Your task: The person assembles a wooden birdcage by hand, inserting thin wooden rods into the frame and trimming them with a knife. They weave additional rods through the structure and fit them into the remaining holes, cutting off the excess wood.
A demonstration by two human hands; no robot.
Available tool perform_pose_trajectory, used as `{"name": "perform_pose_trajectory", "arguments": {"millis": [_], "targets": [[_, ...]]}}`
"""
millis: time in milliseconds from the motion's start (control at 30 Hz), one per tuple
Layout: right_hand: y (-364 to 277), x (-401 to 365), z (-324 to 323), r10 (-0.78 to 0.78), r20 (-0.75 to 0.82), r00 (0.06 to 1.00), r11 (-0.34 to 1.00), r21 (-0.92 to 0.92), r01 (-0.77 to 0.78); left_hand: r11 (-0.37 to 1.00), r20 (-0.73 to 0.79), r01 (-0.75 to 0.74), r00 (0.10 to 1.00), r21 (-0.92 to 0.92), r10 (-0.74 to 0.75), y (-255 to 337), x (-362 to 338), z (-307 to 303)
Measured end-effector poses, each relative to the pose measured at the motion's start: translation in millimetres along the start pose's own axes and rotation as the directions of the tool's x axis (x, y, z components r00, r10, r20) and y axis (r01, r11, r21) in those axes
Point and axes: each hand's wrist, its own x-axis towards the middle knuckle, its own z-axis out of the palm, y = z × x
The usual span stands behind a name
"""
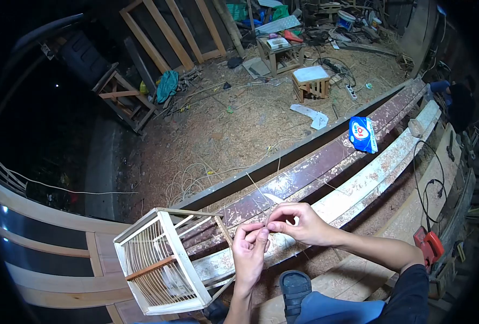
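Observation:
My left hand and my right hand meet in front of me, fingertips pinched together on a thin bamboo stick that runs up and to the left from them. Just left of my left hand stands a small wooden cage with thin bars, tilted on a long board. My left hand is close to the cage's upper right corner without touching it.
A blue packet lies on the long planks to the right. A red power tool with a black cable sits at lower right. Sawdust floor holds a small wooden stool, wooden frames and scattered clutter. My sandalled foot is below.

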Motion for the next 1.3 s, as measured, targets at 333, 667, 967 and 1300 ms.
{"name": "perform_pose_trajectory", "arguments": {"millis": [333,667,967,1300], "targets": [[-46.5,-1.5,5.1,-0.116,0.056,0.992,0.819,-0.559,0.127,0.994,-0.098,-0.106,0.989,0.021,0.108,23.9,-14.1,-11.9],[-67.8,2.0,24.1,-0.021,-0.061,0.998,1.000,-0.006,0.021,0.991,-0.058,-0.088,0.995,-0.103,0.083,16.2,-27.8,-10.9],[-76.3,12.3,34.2,-0.058,-0.113,0.992,0.896,0.432,0.102,0.980,-0.013,-0.186,0.982,0.076,0.187,23.3,-36.2,-5.3],[-145.8,24.2,64.6,-0.120,-0.036,0.992,0.877,0.465,0.123,0.933,0.016,-0.316,0.948,0.170,0.318,59.1,-53.1,-5.4]]}}
